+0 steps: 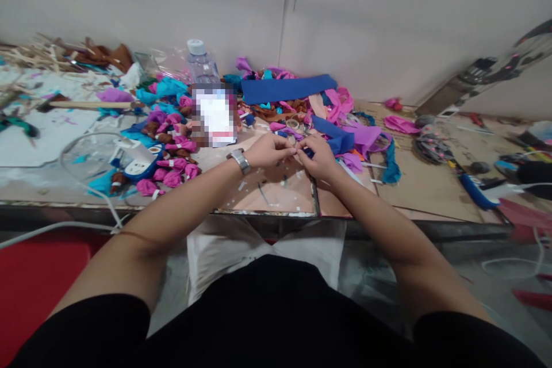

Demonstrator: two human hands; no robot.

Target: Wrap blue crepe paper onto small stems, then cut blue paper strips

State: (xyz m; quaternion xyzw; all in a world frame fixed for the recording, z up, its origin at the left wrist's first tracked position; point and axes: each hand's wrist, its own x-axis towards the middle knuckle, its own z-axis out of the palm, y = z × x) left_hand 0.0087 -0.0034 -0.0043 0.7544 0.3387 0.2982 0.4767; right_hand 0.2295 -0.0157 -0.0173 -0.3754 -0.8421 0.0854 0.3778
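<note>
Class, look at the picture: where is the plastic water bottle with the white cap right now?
The water bottle stands at the back of the table against the wall, left of centre, just behind the blurred white rectangle and left of the long blue fabric strip.

Beyond the hands lie matt pink, purple and blue cloth scraps (364, 137) and a long flat strip of dark blue felt-like cloth (288, 89). A shiny metal watch band (240, 160) circles the left wrist. Behind stands a clear glossy plastic bottle (202, 66).

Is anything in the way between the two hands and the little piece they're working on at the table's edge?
Nothing visible. The left hand and right hand meet fingertip to fingertip on a small dark blue piece, too hidden to identify. The pink bundles lie off to the left.
</note>
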